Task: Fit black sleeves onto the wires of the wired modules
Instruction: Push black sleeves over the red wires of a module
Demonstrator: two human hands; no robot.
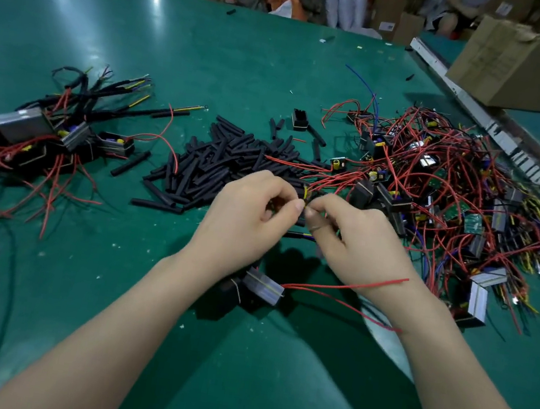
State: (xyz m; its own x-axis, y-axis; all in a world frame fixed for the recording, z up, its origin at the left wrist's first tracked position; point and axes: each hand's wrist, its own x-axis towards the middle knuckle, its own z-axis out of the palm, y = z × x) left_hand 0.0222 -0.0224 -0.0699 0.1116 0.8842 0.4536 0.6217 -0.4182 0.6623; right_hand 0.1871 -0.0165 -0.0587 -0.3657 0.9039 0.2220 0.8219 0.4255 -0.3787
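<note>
head view: left hand (pixel 247 208) and right hand (pixel 357 236) meeting mid-frame, each grip pinched narrow on a yellow wire (pixel 305 193). black sleeves (pixel 219 160) heaped just above on the green counter (pixel 212 59); unsleeved modules (pixel 452 194) tangled at right, sleeved ones (pixel 48 130) at left.

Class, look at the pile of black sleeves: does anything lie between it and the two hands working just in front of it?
Nothing visible. The left hand and right hand pinch wires right at the near edge of the pile of black sleeves, with no object between.
</note>
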